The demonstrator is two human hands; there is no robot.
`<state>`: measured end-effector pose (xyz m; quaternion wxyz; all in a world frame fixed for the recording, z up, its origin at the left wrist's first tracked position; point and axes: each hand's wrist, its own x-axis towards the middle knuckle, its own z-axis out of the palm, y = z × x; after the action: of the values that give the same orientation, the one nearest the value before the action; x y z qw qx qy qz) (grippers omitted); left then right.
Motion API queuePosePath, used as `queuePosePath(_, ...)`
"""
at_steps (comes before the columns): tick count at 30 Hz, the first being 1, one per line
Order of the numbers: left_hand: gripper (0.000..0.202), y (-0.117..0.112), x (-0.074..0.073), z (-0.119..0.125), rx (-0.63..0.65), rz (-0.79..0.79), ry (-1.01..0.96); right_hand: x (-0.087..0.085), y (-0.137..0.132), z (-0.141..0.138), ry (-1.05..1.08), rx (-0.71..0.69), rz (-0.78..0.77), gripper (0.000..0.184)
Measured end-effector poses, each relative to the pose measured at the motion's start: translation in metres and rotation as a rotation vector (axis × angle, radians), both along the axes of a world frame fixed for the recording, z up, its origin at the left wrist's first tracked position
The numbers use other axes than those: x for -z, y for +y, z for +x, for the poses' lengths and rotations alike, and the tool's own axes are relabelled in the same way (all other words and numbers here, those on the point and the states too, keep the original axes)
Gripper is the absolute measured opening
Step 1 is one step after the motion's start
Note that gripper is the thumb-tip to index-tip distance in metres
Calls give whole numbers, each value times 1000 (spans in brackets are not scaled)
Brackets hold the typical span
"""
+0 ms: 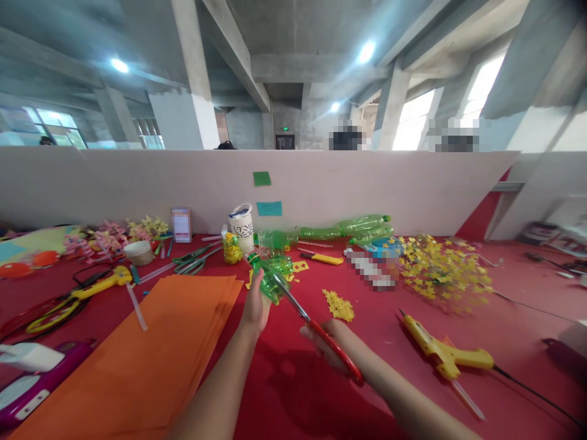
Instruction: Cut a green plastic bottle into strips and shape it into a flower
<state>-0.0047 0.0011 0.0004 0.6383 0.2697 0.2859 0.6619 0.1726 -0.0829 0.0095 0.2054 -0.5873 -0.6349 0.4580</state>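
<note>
My left hand [257,308] is closed around a green plastic bottle piece [268,278], held up over the red table [293,379]. In my right hand [328,348] are red-handled scissors [316,330], fingers through the loops. The blades reach up and left into the green plastic beside my left thumb. A small heap of yellow paper stars [339,305] lies just right of the scissors.
A stack of orange sheets [156,348] lies at left. A yellow glue gun [443,351] with its cord rests at right, another yellow glue gun [98,284] at far left. Green bottles [348,227], a white cup [243,227], a big pile of yellow stars [440,269] and green scissors [195,256] line the back, before a grey partition [321,183].
</note>
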Motion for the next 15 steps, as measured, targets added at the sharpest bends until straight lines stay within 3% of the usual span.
queuePosePath(7,39,0,12,5,-1,2,78,1,0,2,147,-38,-111,59)
queuePosePath(15,41,2,19,7,20,19,110,-7,-4,-1,148,-15,-95,54)
